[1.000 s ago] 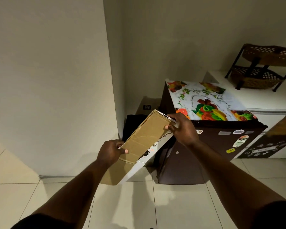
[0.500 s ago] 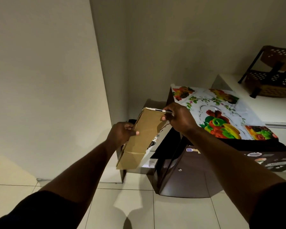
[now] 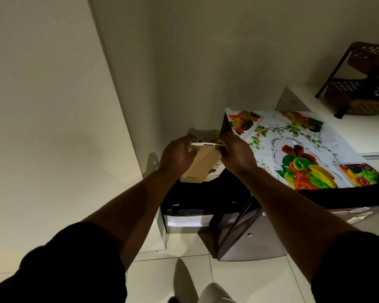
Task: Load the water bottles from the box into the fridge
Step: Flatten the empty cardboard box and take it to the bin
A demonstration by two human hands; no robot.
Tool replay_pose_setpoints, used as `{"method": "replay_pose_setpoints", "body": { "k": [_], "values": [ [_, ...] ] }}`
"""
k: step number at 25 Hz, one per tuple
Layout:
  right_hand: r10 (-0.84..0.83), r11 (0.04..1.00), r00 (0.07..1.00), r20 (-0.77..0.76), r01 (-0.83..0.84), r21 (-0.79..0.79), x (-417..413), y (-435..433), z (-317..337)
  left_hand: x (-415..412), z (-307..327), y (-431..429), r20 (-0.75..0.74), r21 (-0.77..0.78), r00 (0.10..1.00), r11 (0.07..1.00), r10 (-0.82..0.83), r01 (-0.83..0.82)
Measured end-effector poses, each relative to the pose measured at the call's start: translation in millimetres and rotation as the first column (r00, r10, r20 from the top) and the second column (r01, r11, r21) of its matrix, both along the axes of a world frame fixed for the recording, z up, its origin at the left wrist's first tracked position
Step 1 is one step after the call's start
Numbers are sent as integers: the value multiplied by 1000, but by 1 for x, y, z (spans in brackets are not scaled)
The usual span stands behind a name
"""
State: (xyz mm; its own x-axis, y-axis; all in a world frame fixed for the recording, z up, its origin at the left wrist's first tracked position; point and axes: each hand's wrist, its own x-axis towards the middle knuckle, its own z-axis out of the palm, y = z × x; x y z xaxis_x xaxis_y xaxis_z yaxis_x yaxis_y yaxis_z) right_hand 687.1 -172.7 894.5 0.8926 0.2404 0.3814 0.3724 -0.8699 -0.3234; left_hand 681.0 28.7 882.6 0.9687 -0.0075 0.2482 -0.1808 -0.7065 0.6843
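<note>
A flattened brown cardboard box (image 3: 202, 166) hangs in the gap between the wall and the small dark fridge (image 3: 252, 232). My left hand (image 3: 177, 155) grips its top left edge and my right hand (image 3: 235, 153) grips its top right edge. The box hangs almost edge-on, its lower end pointing down into the gap. The fridge door is closed, with stickers on its front. No water bottles are visible.
A fruit-patterned cloth (image 3: 293, 149) covers the fridge top. A white counter (image 3: 359, 127) to the right carries a brown two-tier basket rack (image 3: 363, 84). A dark object with a white label (image 3: 188, 215) sits on the floor in the gap. White wall (image 3: 53, 127) at left, tiled floor below.
Both hands have carried the flattened box further into the gap beside the fridge and turned it more upright. My left hand has slid up to the box's top edge. The view has moved closer.
</note>
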Motion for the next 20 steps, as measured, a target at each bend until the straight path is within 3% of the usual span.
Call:
{"method": "replay_pose_setpoints", "body": {
  "k": [5,14,17,20],
  "values": [
    [-16,999,998,-67,14,-32,36,-1,-47,33,-40,-9,-56,140,998,990,13,-5],
    [47,995,958,-282,-69,-66,113,2,-139,97,-124,-7,-377,112,917,989,130,-94],
    [35,996,923,-382,-64,-64,132,11,-177,113,-162,-4,-393,88,907,988,151,-126],
    [14,994,907,-422,-57,-89,145,21,-219,128,-199,2,-407,209,891,970,201,-124]
  ]
}}
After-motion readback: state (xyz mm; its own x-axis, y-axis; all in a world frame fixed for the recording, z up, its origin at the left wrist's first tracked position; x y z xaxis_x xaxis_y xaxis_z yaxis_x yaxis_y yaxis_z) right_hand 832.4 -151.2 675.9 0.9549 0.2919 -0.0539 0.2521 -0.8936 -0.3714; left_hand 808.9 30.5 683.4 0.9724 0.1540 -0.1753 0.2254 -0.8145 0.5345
